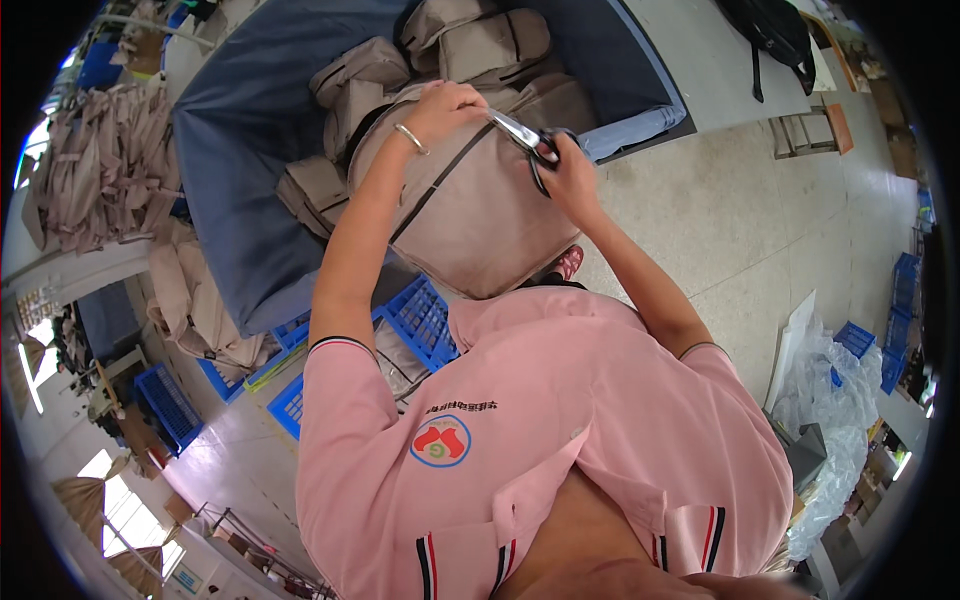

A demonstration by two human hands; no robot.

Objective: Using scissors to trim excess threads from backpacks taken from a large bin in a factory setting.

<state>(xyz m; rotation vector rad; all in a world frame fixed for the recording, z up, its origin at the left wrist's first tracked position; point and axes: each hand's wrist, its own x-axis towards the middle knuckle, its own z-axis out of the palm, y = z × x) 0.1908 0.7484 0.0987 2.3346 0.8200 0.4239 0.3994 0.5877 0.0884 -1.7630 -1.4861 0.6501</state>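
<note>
A beige fabric bag (490,215) with a dark zipper line across it hangs over the near edge of a blue-lined bin, in front of my body. My left hand (447,108) grips the bag's upper edge, its fingers closed on the fabric. In my right hand (570,180) is a pair of scissors (522,135) with black handles. The blades point left, their tips close to the fingers of my left hand. Whether the blades touch the fabric or a thread I cannot tell.
Several more beige bags (490,45) fill the blue-lined bin (235,150). Beige fabric pieces (105,165) are piled at the left. Blue plastic crates (420,320) stand by my left side, and clear plastic wrap (830,420) lies at the right. A black backpack (765,35) is at the far right.
</note>
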